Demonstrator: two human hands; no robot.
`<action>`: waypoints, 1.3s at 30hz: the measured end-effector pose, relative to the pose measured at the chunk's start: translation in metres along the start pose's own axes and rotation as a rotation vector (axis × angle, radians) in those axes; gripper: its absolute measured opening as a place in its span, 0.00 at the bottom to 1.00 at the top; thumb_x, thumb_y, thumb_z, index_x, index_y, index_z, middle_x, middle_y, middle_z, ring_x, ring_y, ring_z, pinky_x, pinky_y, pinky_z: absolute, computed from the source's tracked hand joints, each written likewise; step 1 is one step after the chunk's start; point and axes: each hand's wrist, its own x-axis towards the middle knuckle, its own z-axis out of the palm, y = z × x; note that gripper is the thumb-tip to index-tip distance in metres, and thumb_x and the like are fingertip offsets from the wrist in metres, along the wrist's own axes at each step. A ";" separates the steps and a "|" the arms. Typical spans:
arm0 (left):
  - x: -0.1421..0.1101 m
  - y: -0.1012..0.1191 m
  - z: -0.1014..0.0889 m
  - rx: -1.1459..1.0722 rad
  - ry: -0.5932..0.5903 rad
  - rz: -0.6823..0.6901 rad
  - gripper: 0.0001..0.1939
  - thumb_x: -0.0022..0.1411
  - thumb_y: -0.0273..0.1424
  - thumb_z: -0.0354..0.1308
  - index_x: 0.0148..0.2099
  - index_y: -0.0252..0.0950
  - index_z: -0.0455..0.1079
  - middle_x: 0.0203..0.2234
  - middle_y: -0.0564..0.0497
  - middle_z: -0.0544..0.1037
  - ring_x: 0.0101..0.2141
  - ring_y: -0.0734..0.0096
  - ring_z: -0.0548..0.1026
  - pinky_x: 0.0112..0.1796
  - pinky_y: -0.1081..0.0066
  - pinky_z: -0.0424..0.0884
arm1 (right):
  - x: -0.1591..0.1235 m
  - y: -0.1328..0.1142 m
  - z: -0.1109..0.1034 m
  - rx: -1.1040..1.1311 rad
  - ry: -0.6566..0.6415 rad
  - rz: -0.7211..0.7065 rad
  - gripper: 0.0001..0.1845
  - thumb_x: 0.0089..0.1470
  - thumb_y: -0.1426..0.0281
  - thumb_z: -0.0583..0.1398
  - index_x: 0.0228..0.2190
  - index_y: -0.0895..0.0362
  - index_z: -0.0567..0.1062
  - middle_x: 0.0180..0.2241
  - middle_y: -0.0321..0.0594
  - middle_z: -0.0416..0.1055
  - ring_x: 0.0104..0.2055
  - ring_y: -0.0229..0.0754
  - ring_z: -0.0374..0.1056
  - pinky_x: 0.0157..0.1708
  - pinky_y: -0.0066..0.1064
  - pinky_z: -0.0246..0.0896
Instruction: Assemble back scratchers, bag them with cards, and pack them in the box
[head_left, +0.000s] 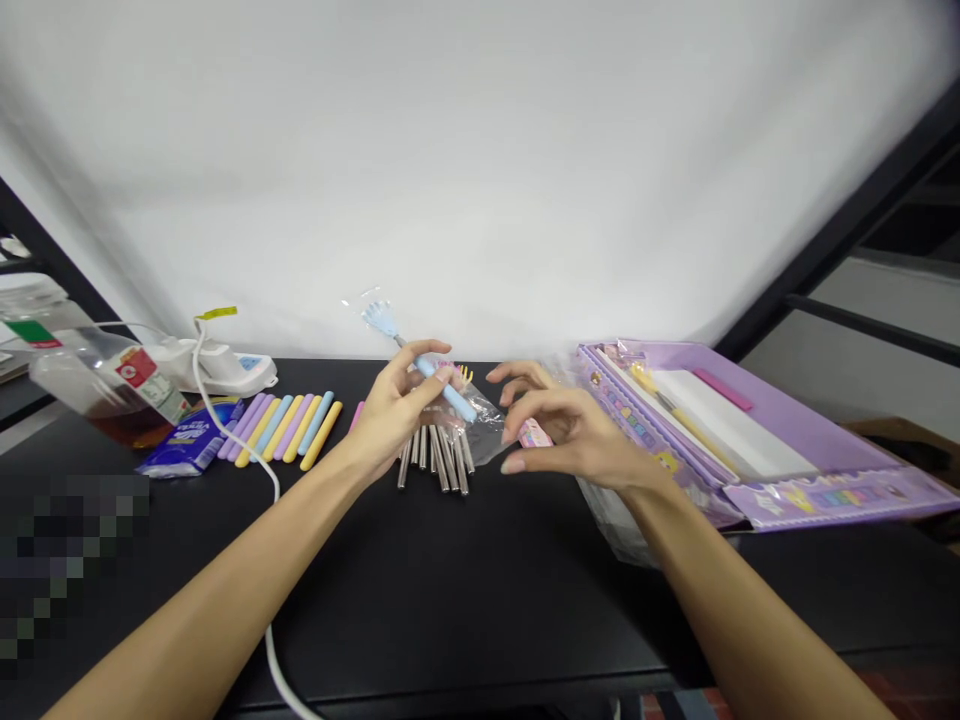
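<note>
The left hand [390, 408] pinches a blue stick [456, 400]. It slants away from the table's back edge [337, 372], toward the spread right hand [574, 425].

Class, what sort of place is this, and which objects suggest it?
Probably a bedroom or dormitory workspace: there is a black tabletop, a white power strip on it, and a slanting dark bar, perhaps from a bunk frame.

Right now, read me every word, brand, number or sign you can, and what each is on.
No text reads with certainty.
Blue packet: pale lettering, too blurred.
Bottle label: print too small.
Purple box: colourful lettering, too blurred.
Yellow tag: unreadable.
White power strip: blue label, unreadable.
Pink item by the right hand: print too small.
</note>
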 end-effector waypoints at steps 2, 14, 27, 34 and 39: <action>0.000 -0.001 0.001 0.035 -0.007 0.023 0.21 0.61 0.40 0.67 0.51 0.41 0.65 0.35 0.51 0.76 0.31 0.70 0.77 0.30 0.72 0.75 | 0.001 0.003 0.004 -0.005 0.055 -0.022 0.08 0.46 0.67 0.74 0.27 0.51 0.80 0.55 0.40 0.65 0.51 0.45 0.64 0.58 0.45 0.61; -0.009 0.002 0.001 0.238 -0.366 0.042 0.23 0.59 0.32 0.67 0.53 0.45 0.61 0.50 0.48 0.70 0.35 0.72 0.76 0.33 0.71 0.76 | 0.007 0.006 0.011 0.204 0.243 0.373 0.23 0.42 0.61 0.75 0.35 0.54 0.71 0.26 0.31 0.70 0.25 0.34 0.64 0.25 0.28 0.59; 0.017 -0.003 -0.030 0.291 0.294 0.274 0.19 0.68 0.42 0.58 0.57 0.42 0.65 0.43 0.47 0.76 0.36 0.70 0.78 0.38 0.67 0.78 | -0.002 0.005 -0.017 0.083 -0.240 0.621 0.15 0.46 0.62 0.72 0.28 0.57 0.75 0.23 0.32 0.71 0.25 0.34 0.65 0.26 0.27 0.61; 0.014 -0.017 -0.023 0.229 0.303 0.269 0.21 0.61 0.40 0.66 0.44 0.43 0.56 0.28 0.56 0.74 0.26 0.71 0.78 0.29 0.71 0.75 | -0.008 0.000 -0.018 -0.088 -0.580 0.685 0.10 0.51 0.66 0.69 0.27 0.56 0.73 0.19 0.31 0.72 0.21 0.33 0.68 0.23 0.25 0.60; 0.006 -0.016 -0.007 0.195 0.201 0.257 0.19 0.63 0.38 0.65 0.46 0.43 0.56 0.44 0.50 0.77 0.36 0.72 0.80 0.36 0.71 0.75 | -0.010 -0.001 -0.018 -0.051 -0.586 0.741 0.11 0.54 0.66 0.67 0.27 0.56 0.70 0.19 0.32 0.74 0.20 0.33 0.69 0.23 0.25 0.65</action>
